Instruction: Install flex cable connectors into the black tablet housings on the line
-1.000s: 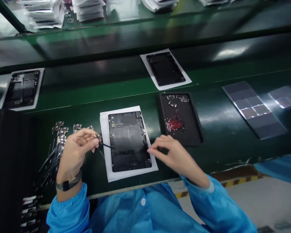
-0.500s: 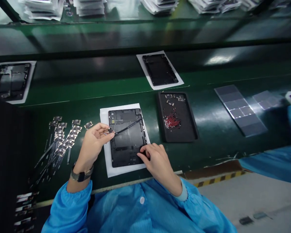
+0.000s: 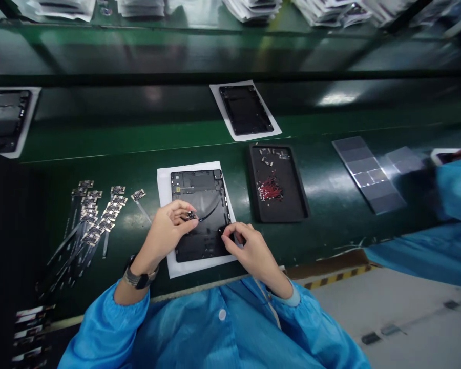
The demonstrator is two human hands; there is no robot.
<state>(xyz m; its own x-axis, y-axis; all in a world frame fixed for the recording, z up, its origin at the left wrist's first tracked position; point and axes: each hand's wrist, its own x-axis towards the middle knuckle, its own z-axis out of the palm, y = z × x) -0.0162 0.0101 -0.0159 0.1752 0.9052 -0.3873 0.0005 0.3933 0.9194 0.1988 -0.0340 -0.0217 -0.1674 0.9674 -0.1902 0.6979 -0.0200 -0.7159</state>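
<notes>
A black device housing [image 3: 188,243] lies on a white sheet [image 3: 164,189] on the green workbench. Over its middle, my left hand [image 3: 172,223] pinches a small circuit board [image 3: 191,216] between thumb and fingers. From that board a dark flat cable [image 3: 210,212] curves up and right across the housing. My right hand [image 3: 248,246] is at the housing's lower right edge, thumb and index finger close together; whatever lies between them is too small and dark to make out.
Small boards with flat cables [image 3: 96,220] are spread at the left. A black tray [image 3: 292,200] holds red-wired parts. Clear sheets [image 3: 369,174] lie farther right, near a person's blue sleeve [image 3: 459,189]. Another housing [image 3: 246,110] lies behind.
My left hand has moved right and slightly down with the board, further over the housing. The cable now bends in a curve instead of lying nearly straight. My right hand has shifted slightly right.
</notes>
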